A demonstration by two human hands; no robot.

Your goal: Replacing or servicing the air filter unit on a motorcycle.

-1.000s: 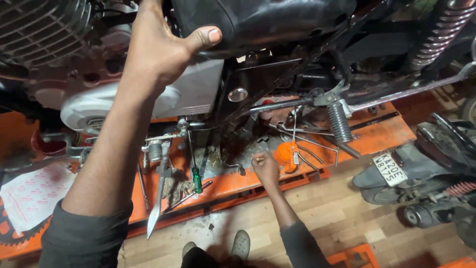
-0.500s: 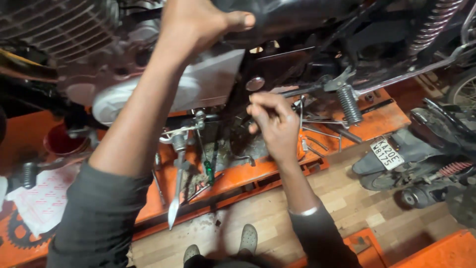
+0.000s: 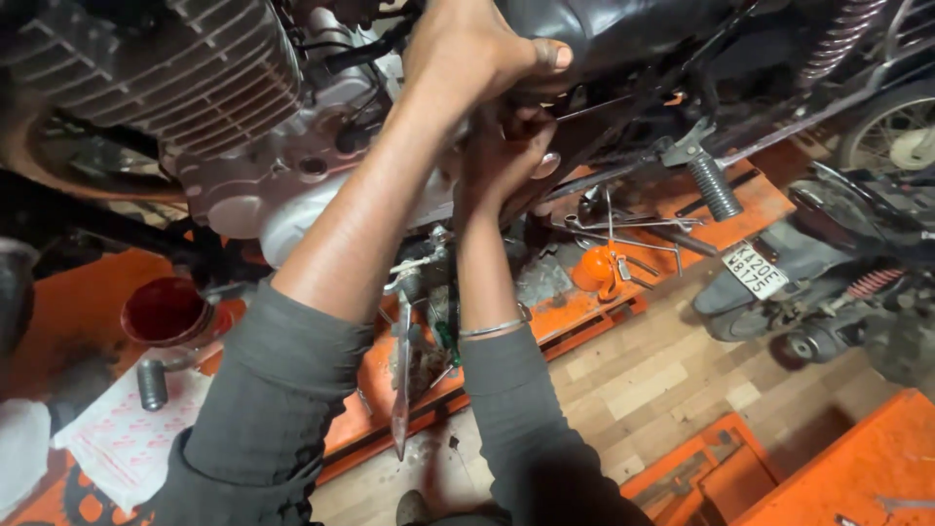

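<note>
My left hand (image 3: 477,54) is up at the top centre, clamped on the lower edge of a black panel (image 3: 633,29) of a motorcycle, thumb spread to the right. Just under it, my right hand (image 3: 497,166) is raised against the bike's side, wearing a thin bangle at the wrist. Its fingers are curled around what looks like a thin metal tool (image 3: 594,105) whose shaft points right. The finned engine (image 3: 166,78) and its grey side cover (image 3: 292,195) are to the left of both arms.
The bike stands on an orange lift (image 3: 88,302) littered with tools: a green-handled screwdriver (image 3: 445,336), a long flat metal bar (image 3: 401,390), an orange funnel-like piece (image 3: 594,265), a dark red bowl (image 3: 166,312). Another vehicle (image 3: 828,292) lies right; wooden floor (image 3: 653,380) below.
My right hand left the tools by the orange piece and rose to the bike's side under my left hand. My view shifted closer and left.
</note>
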